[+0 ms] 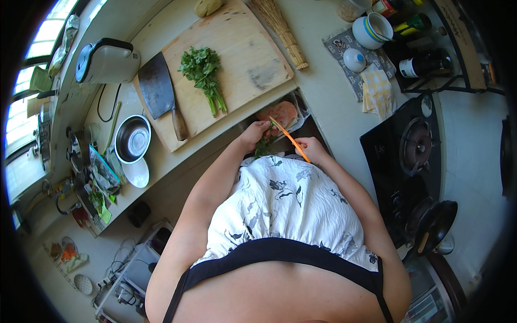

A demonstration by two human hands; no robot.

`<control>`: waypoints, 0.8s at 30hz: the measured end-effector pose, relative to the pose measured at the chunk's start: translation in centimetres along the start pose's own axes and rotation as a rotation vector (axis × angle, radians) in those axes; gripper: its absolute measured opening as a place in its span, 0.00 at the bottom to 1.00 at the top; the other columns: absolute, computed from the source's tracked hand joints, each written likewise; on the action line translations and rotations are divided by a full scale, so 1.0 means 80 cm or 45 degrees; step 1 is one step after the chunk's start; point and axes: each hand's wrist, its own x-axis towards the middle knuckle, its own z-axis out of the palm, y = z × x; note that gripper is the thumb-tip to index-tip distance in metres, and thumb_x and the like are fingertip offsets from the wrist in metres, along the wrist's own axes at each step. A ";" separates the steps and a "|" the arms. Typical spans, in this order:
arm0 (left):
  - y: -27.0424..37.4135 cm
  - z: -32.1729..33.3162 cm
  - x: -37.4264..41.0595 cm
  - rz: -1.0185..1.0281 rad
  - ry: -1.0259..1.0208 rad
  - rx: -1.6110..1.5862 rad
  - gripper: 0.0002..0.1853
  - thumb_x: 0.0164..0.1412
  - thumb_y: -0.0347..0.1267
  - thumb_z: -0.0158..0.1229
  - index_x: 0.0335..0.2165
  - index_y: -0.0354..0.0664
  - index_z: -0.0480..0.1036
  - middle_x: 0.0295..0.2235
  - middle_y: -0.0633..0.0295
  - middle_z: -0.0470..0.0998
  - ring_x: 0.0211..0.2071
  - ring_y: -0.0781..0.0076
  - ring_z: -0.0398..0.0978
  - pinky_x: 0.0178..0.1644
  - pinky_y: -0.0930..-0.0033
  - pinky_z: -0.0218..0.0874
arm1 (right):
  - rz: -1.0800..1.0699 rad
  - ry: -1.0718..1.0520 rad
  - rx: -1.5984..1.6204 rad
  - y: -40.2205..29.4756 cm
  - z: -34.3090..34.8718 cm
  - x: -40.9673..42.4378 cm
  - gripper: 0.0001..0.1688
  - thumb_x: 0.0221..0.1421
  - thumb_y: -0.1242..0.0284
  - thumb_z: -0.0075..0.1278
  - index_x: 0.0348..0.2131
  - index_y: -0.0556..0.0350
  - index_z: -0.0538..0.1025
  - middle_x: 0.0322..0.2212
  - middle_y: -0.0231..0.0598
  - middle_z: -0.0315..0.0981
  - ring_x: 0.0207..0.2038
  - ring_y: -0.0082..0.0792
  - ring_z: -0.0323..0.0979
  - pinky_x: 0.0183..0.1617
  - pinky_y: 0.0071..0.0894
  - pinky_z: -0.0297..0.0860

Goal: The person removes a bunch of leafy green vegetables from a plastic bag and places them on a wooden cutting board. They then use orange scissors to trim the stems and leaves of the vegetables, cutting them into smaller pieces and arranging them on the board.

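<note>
Close before my body, my left hand (pixel 256 133) is closed on green herb stems, whose leaves (pixel 263 148) hang below it. My right hand (pixel 311 149) grips a long, thin orange tool (pixel 290 139); its far end reaches the fingers of my left hand. Whether it is a knife or something else I cannot tell. Just beyond my hands, a pinkish round thing, perhaps meat (pixel 282 113), lies in a clear plastic-lined container. On the wooden cutting board (pixel 242 48) lie a bunch of leafy herbs (pixel 204 74) and, to its left, a cleaver (pixel 157 87) with a wooden handle.
A metal bowl (pixel 133 139) and a white dish (pixel 136 173) stand near the counter's left edge. A white kettle (pixel 109 62) is behind them. At the right are a black gas hob (pixel 387 149), a pan (pixel 438 226) and a lidless white jar (pixel 369 34). A straw brush (pixel 284 34) lies beside the board.
</note>
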 end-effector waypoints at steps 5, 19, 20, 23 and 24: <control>-0.006 -0.011 0.008 0.002 0.015 0.015 0.14 0.64 0.37 0.42 0.26 0.43 0.67 0.17 0.69 0.65 0.19 0.78 0.60 0.26 0.73 0.57 | 0.093 -0.042 0.119 -0.005 0.000 0.004 0.16 0.41 0.76 0.53 0.34 0.64 0.74 0.15 0.25 0.65 0.17 0.15 0.60 0.21 0.18 0.59; 0.001 -0.009 -0.008 0.980 0.498 1.375 0.14 0.63 0.37 0.43 0.35 0.38 0.70 0.23 0.66 0.71 0.23 0.76 0.65 0.29 0.73 0.59 | 0.135 0.135 -0.106 0.004 -0.007 -0.008 0.28 0.43 0.66 0.55 0.44 0.58 0.67 0.27 0.40 0.73 0.27 0.31 0.71 0.34 0.29 0.67; -0.002 -0.008 -0.009 1.013 0.585 1.424 0.14 0.63 0.37 0.44 0.35 0.38 0.70 0.23 0.66 0.71 0.23 0.76 0.65 0.29 0.72 0.59 | 0.137 0.153 -0.117 0.004 -0.005 -0.007 0.28 0.43 0.66 0.55 0.44 0.58 0.68 0.28 0.41 0.73 0.28 0.32 0.71 0.34 0.29 0.67; 0.004 -0.002 -0.017 0.740 0.446 0.995 0.13 0.62 0.36 0.44 0.35 0.38 0.70 0.24 0.65 0.70 0.24 0.76 0.65 0.30 0.71 0.59 | 0.122 0.198 -0.143 0.006 -0.003 -0.004 0.27 0.43 0.65 0.54 0.44 0.57 0.68 0.29 0.42 0.73 0.30 0.34 0.72 0.35 0.29 0.67; 0.009 0.002 -0.023 0.589 0.339 0.759 0.12 0.62 0.35 0.44 0.35 0.37 0.70 0.23 0.65 0.70 0.24 0.75 0.65 0.31 0.71 0.59 | 0.098 0.202 -0.148 0.007 -0.002 -0.002 0.27 0.43 0.65 0.55 0.44 0.57 0.68 0.29 0.43 0.73 0.30 0.34 0.73 0.36 0.30 0.67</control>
